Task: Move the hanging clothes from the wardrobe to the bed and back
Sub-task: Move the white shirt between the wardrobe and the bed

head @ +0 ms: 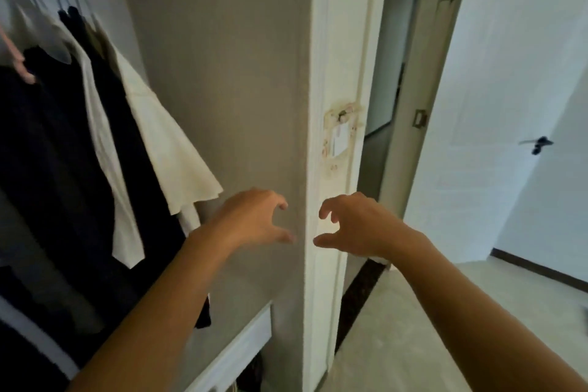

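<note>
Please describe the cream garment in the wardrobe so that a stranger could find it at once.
Look into the open wardrobe on the left, where clothes hang in a row. The cream garment hangs last on the right, nearest the grey side wall. Its neighbour is dark, and its wide hem flares out towards the left hand.

One head-worn wide-angle view looks forward and slightly down from close range at the wardrobe's grey side wall (pixel 222 89). Hanging clothes (pixel 95 121) lie left of the fingers (pixel 280 204), a white door (pixel 525 89) to their right.
</note>
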`<state>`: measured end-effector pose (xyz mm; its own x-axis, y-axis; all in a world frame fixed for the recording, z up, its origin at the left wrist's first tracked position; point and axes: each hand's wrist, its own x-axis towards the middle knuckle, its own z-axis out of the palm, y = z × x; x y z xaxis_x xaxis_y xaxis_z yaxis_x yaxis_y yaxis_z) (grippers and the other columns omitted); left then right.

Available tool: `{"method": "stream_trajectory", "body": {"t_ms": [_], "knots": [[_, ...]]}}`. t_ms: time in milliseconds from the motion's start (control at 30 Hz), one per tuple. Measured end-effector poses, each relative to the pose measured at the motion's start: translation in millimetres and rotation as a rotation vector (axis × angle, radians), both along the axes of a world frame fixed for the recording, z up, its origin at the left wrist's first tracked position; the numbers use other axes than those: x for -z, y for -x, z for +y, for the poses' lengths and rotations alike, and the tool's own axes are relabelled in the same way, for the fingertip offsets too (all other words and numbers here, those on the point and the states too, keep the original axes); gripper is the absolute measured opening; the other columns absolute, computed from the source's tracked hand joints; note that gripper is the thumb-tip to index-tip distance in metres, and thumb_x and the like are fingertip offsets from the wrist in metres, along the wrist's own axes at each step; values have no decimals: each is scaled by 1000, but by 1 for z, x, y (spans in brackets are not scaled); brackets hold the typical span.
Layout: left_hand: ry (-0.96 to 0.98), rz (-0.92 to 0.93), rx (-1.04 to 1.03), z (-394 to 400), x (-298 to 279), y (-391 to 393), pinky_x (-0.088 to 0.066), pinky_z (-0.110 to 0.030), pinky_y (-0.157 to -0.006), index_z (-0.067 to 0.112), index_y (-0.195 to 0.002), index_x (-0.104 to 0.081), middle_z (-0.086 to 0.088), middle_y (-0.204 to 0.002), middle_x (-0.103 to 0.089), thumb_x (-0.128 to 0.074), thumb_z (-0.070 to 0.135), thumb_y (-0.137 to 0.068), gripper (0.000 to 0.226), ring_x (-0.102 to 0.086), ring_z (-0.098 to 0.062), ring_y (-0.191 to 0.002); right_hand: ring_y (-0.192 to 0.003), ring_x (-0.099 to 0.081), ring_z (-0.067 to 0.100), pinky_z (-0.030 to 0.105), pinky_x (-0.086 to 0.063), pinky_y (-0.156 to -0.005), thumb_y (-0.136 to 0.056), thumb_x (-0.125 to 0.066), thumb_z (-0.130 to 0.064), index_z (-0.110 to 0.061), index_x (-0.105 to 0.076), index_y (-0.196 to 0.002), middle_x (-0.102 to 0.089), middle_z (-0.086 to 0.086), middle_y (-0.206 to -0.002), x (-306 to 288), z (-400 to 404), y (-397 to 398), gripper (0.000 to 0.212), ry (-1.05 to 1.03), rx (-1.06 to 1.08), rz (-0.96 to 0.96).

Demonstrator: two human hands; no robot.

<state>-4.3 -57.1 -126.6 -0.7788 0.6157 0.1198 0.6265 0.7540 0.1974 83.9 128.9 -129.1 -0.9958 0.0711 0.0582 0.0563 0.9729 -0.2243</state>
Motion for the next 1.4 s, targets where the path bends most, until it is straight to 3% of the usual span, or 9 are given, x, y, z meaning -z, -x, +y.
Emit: {"method": "stream_trajectory", "body": {"t_ms": [167, 267, 400, 567, 700, 1167, 1400], "knots": [[27, -76, 170, 42, 22, -30, -47, -29, -86, 32, -136, -52, 4, -134, -60, -78, 58, -73, 73, -61, -17, -115, -101, -63, 15, 31, -54, -88, -82, -73, -50, -28, -56, -128, -65, -5, -121, 17, 27, -66, 53, 42, 172, -26], [5, -93, 287, 69, 34, -56, -45, -26, -83, 34, -134, -53, 5, -131, -62, -76, 53, -78, 64, -62, -16, -111, -109, -61, 18, 31, -51, -91, -82, -74, -47, -30, -48, -137, -61, -4, -130, 24, 42, -106, 63, 62, 260, -27], [-36, -118, 458, 111, 49, -97, -42, -22, -84, 32, -132, -57, 8, -129, -63, -75, 44, -82, 54, -62, -13, -111, -105, -58, 13, 27, -46, -87, -83, -74, -45, -32, -48, -137, -59, -5, -131, 37, 65, -160, 62, 96, 391, -46], [7, -152, 627, 174, 61, -148, -47, -33, -97, 34, -132, -56, 10, -132, -62, -76, 48, -80, 58, -60, -13, -116, -110, -58, 15, 32, -49, -91, -80, -72, -53, -36, -50, -134, -59, -8, -129, 56, 100, -237, 60, 88, 609, -84], [66, -118, 752, 227, 70, -198, -46, -33, -93, 35, -133, -54, 8, -131, -61, -76, 52, -78, 61, -60, -14, -114, -110, -60, 17, 34, -50, -90, -81, -71, -52, -36, -49, -135, -60, -6, -129, 68, 127, -308, 60, 91, 771, -78], [199, -103, 1118, 396, 102, -475, -41, -27, -82, 35, -133, -53, 6, -129, -61, -75, 56, -77, 64, -59, -14, -112, -116, -58, 18, 34, -52, -95, -85, -71, -44, -28, -46, -141, -57, -1, -135, 86, 208, -600, 63, 141, 1149, -59], [216, -91, 1270, 468, 111, -613, -46, -31, -90, 33, -133, -53, 7, -131, -60, -75, 55, -77, 64, -58, -13, -115, -111, -60, 19, 28, -48, -84, -83, -71, -43, -29, -48, -139, -60, -2, -129, 95, 248, -739, 62, 152, 1304, -44]]}}
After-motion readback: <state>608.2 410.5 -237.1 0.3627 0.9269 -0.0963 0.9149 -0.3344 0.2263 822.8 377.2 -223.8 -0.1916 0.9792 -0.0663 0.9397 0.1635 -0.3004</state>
